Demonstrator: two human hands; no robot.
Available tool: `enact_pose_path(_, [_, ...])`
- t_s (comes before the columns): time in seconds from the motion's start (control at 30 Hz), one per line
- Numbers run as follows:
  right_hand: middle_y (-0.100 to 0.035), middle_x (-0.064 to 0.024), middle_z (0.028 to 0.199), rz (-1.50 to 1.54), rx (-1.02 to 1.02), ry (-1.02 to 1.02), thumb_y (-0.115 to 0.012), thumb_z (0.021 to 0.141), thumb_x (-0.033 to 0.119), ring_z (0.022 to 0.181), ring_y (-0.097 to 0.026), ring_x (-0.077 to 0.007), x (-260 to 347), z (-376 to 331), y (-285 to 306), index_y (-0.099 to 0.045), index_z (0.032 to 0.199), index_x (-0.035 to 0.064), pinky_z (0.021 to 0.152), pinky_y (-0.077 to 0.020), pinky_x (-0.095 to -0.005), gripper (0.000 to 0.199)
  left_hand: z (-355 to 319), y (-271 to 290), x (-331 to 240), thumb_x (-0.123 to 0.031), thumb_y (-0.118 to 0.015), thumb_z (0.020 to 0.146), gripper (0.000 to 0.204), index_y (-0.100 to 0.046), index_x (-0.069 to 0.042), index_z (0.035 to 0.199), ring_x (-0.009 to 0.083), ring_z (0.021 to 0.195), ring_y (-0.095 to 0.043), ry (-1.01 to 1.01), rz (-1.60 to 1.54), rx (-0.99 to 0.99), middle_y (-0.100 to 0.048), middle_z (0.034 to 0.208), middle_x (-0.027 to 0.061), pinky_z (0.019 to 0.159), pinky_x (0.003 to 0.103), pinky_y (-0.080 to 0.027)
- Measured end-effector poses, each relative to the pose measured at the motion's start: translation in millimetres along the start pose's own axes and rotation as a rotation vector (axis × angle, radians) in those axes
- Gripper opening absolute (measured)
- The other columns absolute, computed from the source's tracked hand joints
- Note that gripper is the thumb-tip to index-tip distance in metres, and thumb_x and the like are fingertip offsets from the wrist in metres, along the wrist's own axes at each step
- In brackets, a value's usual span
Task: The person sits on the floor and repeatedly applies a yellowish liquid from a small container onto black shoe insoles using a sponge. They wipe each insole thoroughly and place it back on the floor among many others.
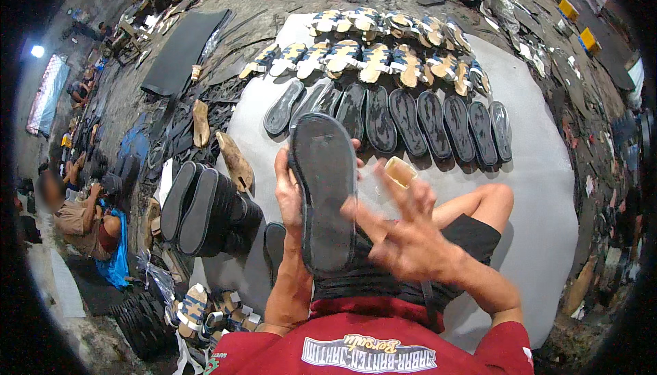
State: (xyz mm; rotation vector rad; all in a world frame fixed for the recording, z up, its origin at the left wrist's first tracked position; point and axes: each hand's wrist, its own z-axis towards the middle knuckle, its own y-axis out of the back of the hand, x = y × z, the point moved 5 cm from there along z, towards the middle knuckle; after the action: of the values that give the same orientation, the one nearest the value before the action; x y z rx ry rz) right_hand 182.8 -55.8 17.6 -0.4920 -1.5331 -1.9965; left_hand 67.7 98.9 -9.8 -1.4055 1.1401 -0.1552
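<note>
A black sandal sole point(326, 176) stands nearly upright in front of me, its flat face turned towards me. My left hand point(290, 194) is closed round its left edge, with fingertips showing at the far right edge. My right hand point(410, 231) is beside the sole's right edge, smeared by motion. Just beyond its fingers shows a small yellowish rectangular piece point(400, 172); whether the hand touches it I cannot tell. Past the sole lies a row of black soles point(415, 123) with shiny wet-looking streaks.
Sandal uppers on tan footbeds point(375, 61) stand in rows at the far end of the grey sheet point(527, 190). Stacked black soles point(205, 214) and wooden shoe lasts point(235, 159) are at left. Strapped sandal pieces point(194, 306) lie lower left. Another person point(89, 221) sits far left.
</note>
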Motion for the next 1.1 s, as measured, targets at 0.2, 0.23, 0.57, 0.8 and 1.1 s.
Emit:
enact_pose_path(0.2, [-0.025, -0.0203, 0.177, -0.37, 0.158, -0.636, -0.044, 0.114, 0.043, 0.16, -0.022, -0.0441, -218, -36, -79, -0.067, 0.149, 0.0228, 0.122, -0.0201, -0.0713, 0.047, -16, 66, 44, -0.068, -0.032, 0.106, 0.085, -0.054, 0.0, 0.152, 0.0437, 0.114, -0.071, 0.063, -0.383, -0.044, -0.067, 0.135, 0.0305, 0.102, 0.058, -0.058])
enact_pose_path(0.23, [-0.019, -0.0171, 0.18, -0.361, 0.21, -0.624, -0.044, 0.113, 0.047, 0.163, -0.017, -0.0432, -242, -52, -101, -0.072, 0.143, 0.0236, 0.122, -0.0203, -0.0721, 0.048, -18, 72, 53, -0.068, -0.034, 0.105, 0.086, -0.053, 0.001, 0.152, 0.0454, 0.116, -0.07, 0.104, -0.428, -0.038, -0.066, 0.137, 0.0315, 0.104, 0.06, -0.056])
enact_pose_path(0.57, [-0.027, -0.0162, 0.178, -0.166, -0.119, -0.548, -0.043, 0.114, 0.049, 0.162, -0.019, -0.0417, -251, -68, -110, -0.082, 0.126, 0.0232, 0.125, -0.0159, -0.0684, 0.048, -32, 74, 28, -0.051, -0.042, 0.11, 0.074, -0.049, 0.008, 0.154, 0.043, 0.108, -0.074, -0.058, -0.41, -0.092, -0.064, 0.142, 0.0326, 0.099, 0.05, -0.062])
enact_pose_path(0.8, [-0.028, -0.0226, 0.176, 0.11, -0.068, -0.759, -0.032, 0.116, 0.049, 0.159, -0.022, -0.0454, -260, -76, -106, -0.081, 0.129, 0.0245, 0.127, -0.0157, -0.0629, 0.056, -21, 77, 61, -0.042, -0.049, 0.109, 0.064, -0.056, 0.008, 0.147, 0.0456, 0.109, -0.074, 0.067, -0.432, 0.033, -0.07, 0.133, 0.0318, 0.101, 0.052, -0.062])
enact_pose_path(1.1, [-0.028, -0.0148, 0.177, -0.212, -0.015, -0.551, -0.034, 0.117, 0.047, 0.158, -0.026, -0.041, -250, -60, -110, -0.076, 0.139, 0.0272, 0.126, -0.0168, -0.0614, 0.052, -32, 72, 50, -0.042, -0.048, 0.11, 0.065, -0.055, 0.011, 0.147, 0.046, 0.108, -0.075, -0.032, -0.459, -0.112, -0.068, 0.131, 0.0358, 0.095, 0.05, -0.064])
